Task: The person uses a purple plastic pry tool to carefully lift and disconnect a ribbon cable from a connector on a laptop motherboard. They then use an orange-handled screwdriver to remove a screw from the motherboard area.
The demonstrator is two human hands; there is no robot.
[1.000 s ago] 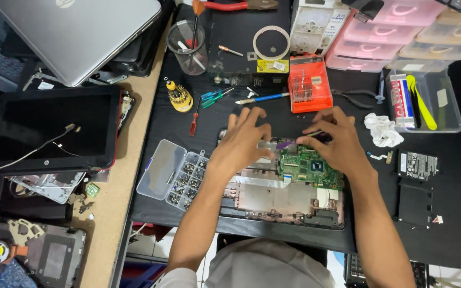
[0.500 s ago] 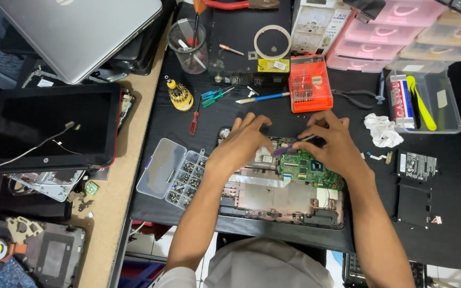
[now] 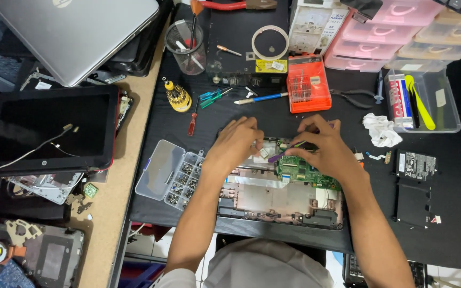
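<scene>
An opened laptop base [image 3: 281, 200] lies on the black mat in front of me, its green circuit board [image 3: 305, 173] exposed. My left hand [image 3: 236, 144] rests on the base's upper left part, fingertips curled down onto it. My right hand [image 3: 324, 146] sits over the board and pinches a thin purple tool [image 3: 281, 154], whose tip touches the board's top edge. What lies under the left fingertips is hidden.
A clear screw organiser [image 3: 174, 173] sits left of the base. Behind are an orange bit case [image 3: 308, 85], blue pen [image 3: 260, 98], red screwdriver [image 3: 193, 122], yellow bit holder [image 3: 178, 97] and tool cup [image 3: 188, 45]. A crumpled tissue [image 3: 381, 129], black parts [image 3: 414, 184] lie right; laptops [image 3: 49, 133] left.
My right hand has shifted slightly left over the board with the purple tool. The left hand has stayed on the base's upper left.
</scene>
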